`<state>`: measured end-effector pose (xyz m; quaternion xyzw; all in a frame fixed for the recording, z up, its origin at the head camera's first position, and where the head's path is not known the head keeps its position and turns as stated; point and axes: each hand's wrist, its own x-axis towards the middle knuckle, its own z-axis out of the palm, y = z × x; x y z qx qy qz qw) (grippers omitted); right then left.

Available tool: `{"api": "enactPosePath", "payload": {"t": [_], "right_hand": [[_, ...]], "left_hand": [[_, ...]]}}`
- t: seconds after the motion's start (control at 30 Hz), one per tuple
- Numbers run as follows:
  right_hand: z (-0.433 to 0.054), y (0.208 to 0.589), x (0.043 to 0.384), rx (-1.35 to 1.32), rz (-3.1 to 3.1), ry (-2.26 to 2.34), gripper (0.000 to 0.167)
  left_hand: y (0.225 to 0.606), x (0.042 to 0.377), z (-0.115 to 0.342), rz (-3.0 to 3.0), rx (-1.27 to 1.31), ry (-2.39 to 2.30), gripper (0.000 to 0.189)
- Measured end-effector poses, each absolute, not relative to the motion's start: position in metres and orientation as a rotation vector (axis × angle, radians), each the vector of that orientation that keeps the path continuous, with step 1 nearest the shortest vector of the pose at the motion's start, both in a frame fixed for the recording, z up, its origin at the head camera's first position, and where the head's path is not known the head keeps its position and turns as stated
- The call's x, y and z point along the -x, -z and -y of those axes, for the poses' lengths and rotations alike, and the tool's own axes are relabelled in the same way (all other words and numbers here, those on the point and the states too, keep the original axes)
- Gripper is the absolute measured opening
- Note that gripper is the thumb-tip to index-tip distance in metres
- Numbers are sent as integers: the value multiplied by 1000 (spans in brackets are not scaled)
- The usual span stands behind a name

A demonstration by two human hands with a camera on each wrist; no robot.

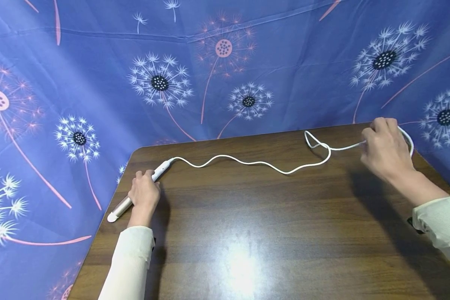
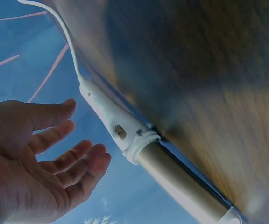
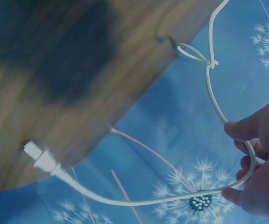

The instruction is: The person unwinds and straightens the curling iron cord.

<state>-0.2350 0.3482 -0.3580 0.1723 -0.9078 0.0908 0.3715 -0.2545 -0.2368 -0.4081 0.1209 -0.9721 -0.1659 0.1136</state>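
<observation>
A white curling iron (image 1: 161, 169) with a gold barrel lies slantwise at the table's left side, its white tip toward the near left edge. Over its middle is my left hand (image 1: 144, 191); the left wrist view shows the fingers loosely bent beside the white handle (image 2: 107, 111), apart from it. A white cord (image 1: 260, 163) runs in waves from the handle across the table to a loose loop near the back edge. At the back right, my right hand (image 1: 388, 148) holds the cord between thumb and fingers. Beyond that grip, the cord ends in a white plug (image 3: 45, 161).
The brown wooden table (image 1: 225, 208) has rounded back corners and a bright glare spot near the front. Right behind it and along its sides hangs a blue cloth (image 1: 296, 87) with a dandelion print.
</observation>
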Motion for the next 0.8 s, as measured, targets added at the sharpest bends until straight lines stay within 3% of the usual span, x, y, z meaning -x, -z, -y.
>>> {"api": "enactPosePath", "payload": {"t": [0.8], "right_hand": [[-341, 330, 233, -560, 2117, -142, 7]], "left_hand": [[416, 261, 231, 2948, -282, 417, 47]]}}
